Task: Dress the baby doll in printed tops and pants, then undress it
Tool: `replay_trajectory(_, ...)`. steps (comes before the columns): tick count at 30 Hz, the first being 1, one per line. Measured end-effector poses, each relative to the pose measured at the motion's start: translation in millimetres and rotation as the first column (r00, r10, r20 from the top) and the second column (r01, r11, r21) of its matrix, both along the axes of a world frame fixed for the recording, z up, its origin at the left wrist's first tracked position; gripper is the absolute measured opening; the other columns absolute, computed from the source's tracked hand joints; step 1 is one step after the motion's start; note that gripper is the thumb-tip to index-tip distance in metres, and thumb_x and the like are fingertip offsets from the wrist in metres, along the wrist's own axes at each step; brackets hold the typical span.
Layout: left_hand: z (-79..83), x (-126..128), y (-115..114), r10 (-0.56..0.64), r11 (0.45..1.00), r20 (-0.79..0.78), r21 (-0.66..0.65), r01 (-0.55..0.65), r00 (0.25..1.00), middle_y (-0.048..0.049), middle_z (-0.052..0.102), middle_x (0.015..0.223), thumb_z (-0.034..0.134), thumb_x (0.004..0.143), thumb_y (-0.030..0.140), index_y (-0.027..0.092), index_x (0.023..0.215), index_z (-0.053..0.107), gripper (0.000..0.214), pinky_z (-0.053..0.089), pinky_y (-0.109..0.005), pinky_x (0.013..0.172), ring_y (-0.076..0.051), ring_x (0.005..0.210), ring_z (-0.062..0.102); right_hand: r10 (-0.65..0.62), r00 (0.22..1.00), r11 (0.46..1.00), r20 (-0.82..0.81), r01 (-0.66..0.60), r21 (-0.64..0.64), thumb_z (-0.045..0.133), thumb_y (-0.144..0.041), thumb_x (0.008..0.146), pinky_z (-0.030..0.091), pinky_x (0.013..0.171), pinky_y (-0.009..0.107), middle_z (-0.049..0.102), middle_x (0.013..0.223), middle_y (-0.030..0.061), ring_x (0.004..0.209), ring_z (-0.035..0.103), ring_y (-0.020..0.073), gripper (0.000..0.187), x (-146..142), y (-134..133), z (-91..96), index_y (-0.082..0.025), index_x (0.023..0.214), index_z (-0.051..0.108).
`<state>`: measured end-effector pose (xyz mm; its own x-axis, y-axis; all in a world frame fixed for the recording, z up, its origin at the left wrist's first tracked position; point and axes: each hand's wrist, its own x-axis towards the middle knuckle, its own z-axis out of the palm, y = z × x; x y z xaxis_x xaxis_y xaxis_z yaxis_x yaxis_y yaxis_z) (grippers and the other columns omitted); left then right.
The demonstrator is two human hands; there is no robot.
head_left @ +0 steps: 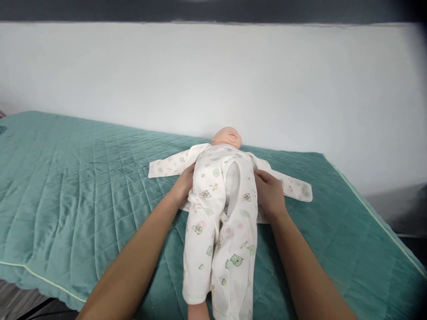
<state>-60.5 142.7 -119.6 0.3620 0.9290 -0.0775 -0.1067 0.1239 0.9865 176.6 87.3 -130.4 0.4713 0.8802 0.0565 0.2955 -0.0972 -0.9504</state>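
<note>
A baby doll (227,137) lies on its back, its head toward the wall and a bare foot (198,311) toward me. It wears a white long-sleeved baby top (170,165) with small printed animals. Matching open-crotch baby trousers (233,253) cover its legs and reach high up its front. My left hand (185,183) grips the trousers at the left side, with its fingertips hidden behind the cloth. At the opposite side, my right hand (269,190) is closed on the trouser edge, thumb and forefinger close together. The doll's hands are not visible in the spread sleeves.
A green quilted cover (100,178) with pale piping lies beneath the doll. Behind it rises a white wall (213,75) with a dark band on top. The cover's edge runs down the right side, and grey flooring (16,302) shows at lower left.
</note>
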Motion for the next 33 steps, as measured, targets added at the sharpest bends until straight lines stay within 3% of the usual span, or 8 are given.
replay_trajectory(5, -5.3, -9, 4, -0.011, 0.996, 0.158, -0.088, 0.026, 0.987, -0.0078, 0.078, 0.11, 0.072, 0.079, 0.04, 0.018, 0.114, 0.075, 0.041, 0.052, -0.041, 0.098, -0.028, 0.106, 0.069, -0.143, 0.99, 0.982, 0.0, 0.142, 0.124, 0.064, -0.038, 0.082, 0.053, 0.067, 0.033, 0.075, 0.086, 0.0055, 0.07, 0.065, 0.0183, 0.029, 3, -2, -0.2, -0.018, 0.1, 0.077)
replay_trajectory(9, -7.8, -7, 9, 0.105, 0.988, -0.063, 0.119, -0.097, 0.992, -0.0054, 0.078, 0.106, 0.06, 0.088, 0.04, 0.02, 0.106, 0.078, 0.032, 0.05, -0.037, 0.092, -0.025, 0.101, 0.067, -0.141, 0.974, 0.968, 0.176, 0.098, 0.233, 0.063, -0.036, 0.086, 0.054, 0.08, 0.035, 0.076, 0.095, 0.0063, 0.084, 0.068, 0.0203, 0.025, 0, 3, 0.7, -0.02, 0.099, 0.077)
replay_trajectory(12, -7.0, -6, 11, 0.231, 0.952, -0.272, 0.262, -0.159, 0.934, -0.0058, 0.078, 0.1, 0.051, 0.093, 0.039, 0.02, 0.097, 0.078, 0.033, 0.049, -0.036, 0.086, -0.026, 0.096, 0.067, -0.147, 0.963, 0.95, 0.227, 0.074, 0.302, 0.062, -0.036, 0.088, 0.053, 0.084, 0.036, 0.076, 0.102, 0.0068, 0.092, 0.068, 0.0215, 0.024, -1, 17, 2.2, -0.021, 0.1, 0.076)
replay_trajectory(16, -7.7, -6, 18, 0.405, 0.856, -0.351, 0.47, -0.216, 0.844, -0.0067, 0.077, 0.103, 0.051, 0.094, 0.031, 0.02, 0.099, 0.076, 0.028, 0.049, -0.035, 0.089, -0.024, 0.097, 0.068, -0.07, 0.956, 0.95, 0.285, -0.023, 0.311, 0.064, -0.039, 0.086, 0.049, 0.091, 0.038, 0.075, 0.107, 0.0071, 0.101, 0.067, 0.0233, 0.022, -2, 43, 4.6, -0.021, 0.095, 0.073)
replay_trajectory(20, -5.1, -3, 34, 0.498, 0.72, -0.341, 0.675, -0.162, 0.797, -0.0062, 0.075, 0.103, 0.055, 0.093, 0.026, 0.021, 0.096, 0.073, 0.019, 0.046, -0.036, 0.096, -0.023, 0.104, 0.064, 0.097, 0.967, 0.973, 0.236, -0.142, 0.184, 0.063, -0.048, 0.086, 0.046, 0.092, 0.04, 0.076, 0.108, 0.0067, 0.1, 0.065, 0.0238, 0.026, -1, 61, 6.2, -0.022, 0.083, 0.064)
replay_trajectory(24, 3.3, 6, 58, 0.367, 0.747, -0.394, 0.664, -0.015, 0.843, -0.0057, 0.073, 0.101, 0.059, 0.091, 0.033, 0.021, 0.08, 0.065, 0.018, 0.045, -0.038, 0.099, -0.023, 0.103, 0.062, 0.237, 0.944, 0.961, 0.231, -0.263, 0.085, 0.057, -0.052, 0.089, 0.044, 0.096, 0.039, 0.073, 0.117, 0.0068, 0.108, 0.062, 0.0251, 0.032, 5, 60, 9.2, -0.022, 0.077, 0.06)
replay_trajectory(28, 7.5, 4, 74, 0.09, 0.833, -0.398, 0.532, 0.149, 0.913, -0.0057, 0.067, 0.127, 0.059, 0.09, 0.04, 0.021, 0.08, 0.06, 0.022, 0.041, -0.039, 0.108, -0.023, 0.12, 0.059, 0.389, 0.899, 0.913, 0.202, -0.405, 0.044, 0.059, -0.05, 0.09, 0.04, 0.104, 0.038, 0.064, 0.136, 0.0044, 0.124, 0.056, 0.0261, 0.032, 11, 52, 16.0, -0.022, 0.073, 0.058)
replay_trajectory(33, 10.3, -8, 75, -0.104, 0.858, -0.431, 0.417, 0.3, 0.897, -0.0037, 0.057, 0.144, 0.059, 0.087, 0.047, 0.022, 0.083, 0.062, 0.025, 0.039, -0.041, 0.113, -0.026, 0.131, 0.053, 0.468, 0.875, 0.88, 0.127, -0.474, 0.026, 0.065, -0.051, 0.087, 0.042, 0.102, 0.039, 0.062, 0.137, 0.0051, 0.127, 0.056, 0.0284, 0.037, 14, 48, 21.4, -0.021, 0.068, 0.054)
